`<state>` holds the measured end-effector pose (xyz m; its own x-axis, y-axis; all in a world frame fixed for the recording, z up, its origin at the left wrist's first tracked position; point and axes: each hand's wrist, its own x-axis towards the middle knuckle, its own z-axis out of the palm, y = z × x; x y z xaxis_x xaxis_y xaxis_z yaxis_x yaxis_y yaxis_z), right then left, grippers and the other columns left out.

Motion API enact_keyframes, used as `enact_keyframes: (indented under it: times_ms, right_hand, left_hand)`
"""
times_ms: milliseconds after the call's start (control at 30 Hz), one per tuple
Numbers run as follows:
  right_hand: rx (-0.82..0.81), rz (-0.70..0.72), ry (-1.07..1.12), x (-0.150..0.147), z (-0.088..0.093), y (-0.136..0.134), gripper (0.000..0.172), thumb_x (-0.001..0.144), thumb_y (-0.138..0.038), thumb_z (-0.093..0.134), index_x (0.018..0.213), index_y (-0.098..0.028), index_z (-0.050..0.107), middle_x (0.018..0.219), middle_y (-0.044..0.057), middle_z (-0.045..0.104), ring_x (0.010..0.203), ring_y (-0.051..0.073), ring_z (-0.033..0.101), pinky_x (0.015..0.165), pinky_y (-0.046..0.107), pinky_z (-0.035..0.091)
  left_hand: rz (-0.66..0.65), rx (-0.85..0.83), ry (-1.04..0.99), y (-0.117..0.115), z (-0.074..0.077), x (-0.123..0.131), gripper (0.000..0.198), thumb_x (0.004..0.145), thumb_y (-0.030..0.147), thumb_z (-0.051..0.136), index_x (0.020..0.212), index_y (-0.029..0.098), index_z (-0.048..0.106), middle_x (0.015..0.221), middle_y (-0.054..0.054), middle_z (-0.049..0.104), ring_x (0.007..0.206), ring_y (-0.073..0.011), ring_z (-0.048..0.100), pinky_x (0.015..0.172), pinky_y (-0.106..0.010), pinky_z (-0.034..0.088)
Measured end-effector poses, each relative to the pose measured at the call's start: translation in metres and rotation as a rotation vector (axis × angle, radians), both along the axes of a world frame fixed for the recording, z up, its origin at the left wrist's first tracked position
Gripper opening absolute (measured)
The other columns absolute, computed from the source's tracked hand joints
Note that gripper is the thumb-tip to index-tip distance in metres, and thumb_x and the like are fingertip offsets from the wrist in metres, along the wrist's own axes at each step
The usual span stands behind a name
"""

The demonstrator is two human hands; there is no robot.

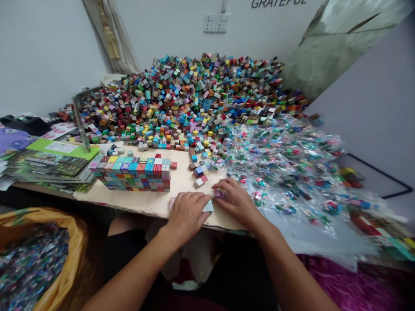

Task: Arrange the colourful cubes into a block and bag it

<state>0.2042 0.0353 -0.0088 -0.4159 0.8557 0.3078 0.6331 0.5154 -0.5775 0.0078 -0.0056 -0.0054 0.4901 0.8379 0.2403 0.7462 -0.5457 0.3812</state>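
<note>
Near the front edge of the table, my left hand (187, 212) curls over a short row of small patterned cubes (208, 206), most of it hidden under the palm and fingers. Just to the right, my right hand (235, 201) pinches a small purple cube (218, 193) between thumb and fingers, slightly apart from the row. Left of both hands stands a neat stacked block of coloured cubes (132, 173). Several loose cubes (199, 175) lie beyond my hands.
A big heap of cubes (194, 95) fills the back of the table. Clear plastic packets (282, 160) cover the right side. Booklets (52, 160) are piled at left, near a metal bracket (81, 121). An orange bag (78, 242) of packets stands below left.
</note>
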Motion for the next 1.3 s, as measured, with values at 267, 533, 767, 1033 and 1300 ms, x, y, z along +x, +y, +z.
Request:
enact_keyframes:
  times_ms: [267,533,767,1033,1300]
  right_hand:
    - [-0.113,-0.033,0.015,0.020,-0.004,-0.039,0.036,0.086,-0.039,0.057,0.118,-0.023,0.059,0.120,0.010,0.052,0.114,0.025,0.049,0.097,0.041,0.041]
    - [-0.072,0.010,0.006,0.015,-0.007,-0.035,0.028,0.091,-0.031,0.048,0.114,-0.026,0.064,0.121,0.009,0.056,0.114,0.024,0.051,0.097,0.042,0.042]
    - [-0.187,0.090,0.073,0.011,0.003,-0.032,0.035,0.090,-0.029,0.049,0.125,-0.024,0.052,0.123,0.008,0.056,0.112,0.023,0.053,0.096,0.041,0.044]
    - [-0.055,-0.033,-0.213,0.012,-0.019,-0.033,0.050,0.088,-0.027,0.050,0.136,-0.017,0.043,0.132,0.015,0.049,0.126,0.032,0.039,0.099,0.051,0.038]
    - [0.037,-0.180,-0.553,0.001,-0.018,-0.051,0.050,0.095,-0.027,0.040,0.144,-0.022,0.033,0.138,0.008,0.045,0.134,0.029,0.029,0.102,0.048,0.034]
  left_hand:
    - [0.006,0.004,0.010,-0.001,0.001,-0.001,0.038,0.086,0.029,0.058,0.123,0.023,0.051,0.120,-0.007,0.061,0.109,-0.0223,0.055,0.089,-0.039,0.042]
    - [0.001,0.014,0.015,-0.001,0.000,-0.001,0.039,0.085,0.029,0.059,0.123,0.023,0.050,0.121,-0.007,0.061,0.109,-0.0224,0.055,0.089,-0.039,0.042]
    - [-0.007,0.006,0.012,-0.001,0.000,-0.001,0.040,0.086,0.031,0.059,0.123,0.023,0.049,0.122,-0.005,0.061,0.109,-0.0223,0.054,0.088,-0.039,0.042]
    - [-0.001,-0.001,0.022,-0.001,0.002,-0.001,0.040,0.086,0.028,0.059,0.124,0.023,0.049,0.122,-0.005,0.061,0.109,-0.0225,0.054,0.089,-0.039,0.042]
    - [0.003,0.012,0.041,-0.001,-0.001,-0.001,0.042,0.085,0.030,0.061,0.124,0.023,0.049,0.123,-0.005,0.060,0.109,-0.0225,0.054,0.089,-0.039,0.042]
